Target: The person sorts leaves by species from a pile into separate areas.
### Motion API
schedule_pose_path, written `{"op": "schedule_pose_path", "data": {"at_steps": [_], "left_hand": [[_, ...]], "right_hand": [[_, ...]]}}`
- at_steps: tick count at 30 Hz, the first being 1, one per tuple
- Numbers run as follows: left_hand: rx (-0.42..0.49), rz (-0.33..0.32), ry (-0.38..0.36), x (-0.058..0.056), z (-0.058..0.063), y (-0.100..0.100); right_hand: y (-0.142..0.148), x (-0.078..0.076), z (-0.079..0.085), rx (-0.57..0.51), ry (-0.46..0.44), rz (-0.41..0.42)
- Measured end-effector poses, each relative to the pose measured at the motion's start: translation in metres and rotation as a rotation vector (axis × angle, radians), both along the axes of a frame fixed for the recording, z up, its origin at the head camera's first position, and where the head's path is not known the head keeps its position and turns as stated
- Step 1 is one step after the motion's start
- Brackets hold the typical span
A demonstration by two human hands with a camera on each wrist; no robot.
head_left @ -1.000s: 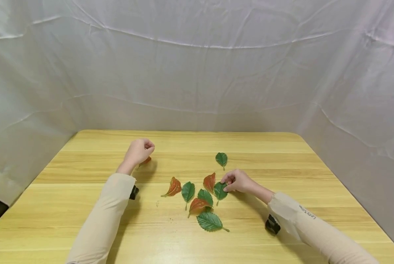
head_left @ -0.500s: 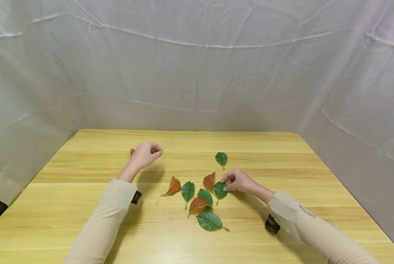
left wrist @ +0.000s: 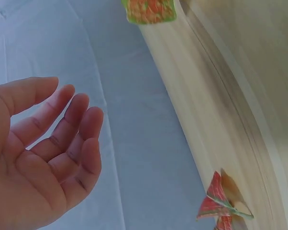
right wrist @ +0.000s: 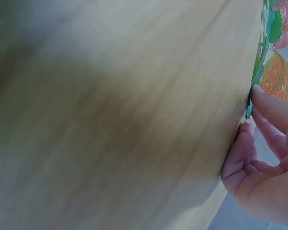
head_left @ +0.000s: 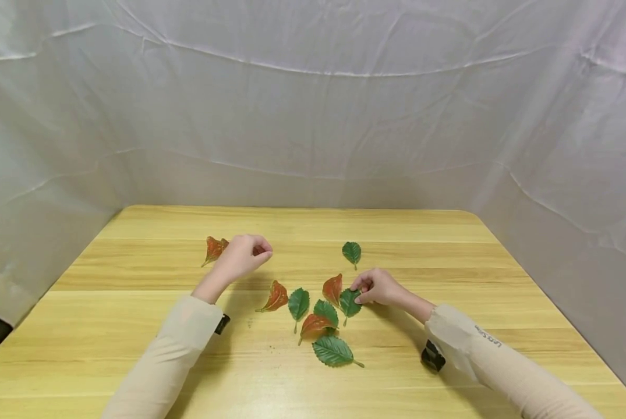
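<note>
Wooden table (head_left: 428,241) | green leaf (head_left: 349,304): serrated, stemmed | right fingers (right wrist: 273,109) pinch it

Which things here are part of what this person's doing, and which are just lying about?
Likely part of the work:
red leaves
green leaves, one touched by the right hand

Just around:
wooden table
pale cloth
dark specks
</note>
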State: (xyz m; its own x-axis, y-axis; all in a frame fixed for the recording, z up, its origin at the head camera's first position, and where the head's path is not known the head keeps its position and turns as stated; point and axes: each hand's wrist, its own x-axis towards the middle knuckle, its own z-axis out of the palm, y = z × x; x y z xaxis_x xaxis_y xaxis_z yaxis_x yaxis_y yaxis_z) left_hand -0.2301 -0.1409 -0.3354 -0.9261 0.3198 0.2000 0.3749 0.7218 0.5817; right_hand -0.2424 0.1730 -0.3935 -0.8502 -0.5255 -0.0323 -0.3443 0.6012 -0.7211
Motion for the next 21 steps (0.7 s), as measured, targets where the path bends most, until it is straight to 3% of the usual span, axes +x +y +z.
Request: {"op": "schedule_pose_path", "data": {"at_steps": [7,13,21], "left_hand": [[-0.052,-0.035,0.026,0.008,-0.001,0.009],[-0.067,-0.077,0.011,0.016,-0.003,0.015],[-0.143,-0.088,-0.036,0.019,-0.011,0.018]], "right_hand": [[0.0,0.0,0.001,-0.002,-0.004,-0.001],[-0.001,0.0,0.001,-0.002,-0.007,-0.008],[-0.002,0.0,0.001,-0.006,-0.013,-0.013]]}}
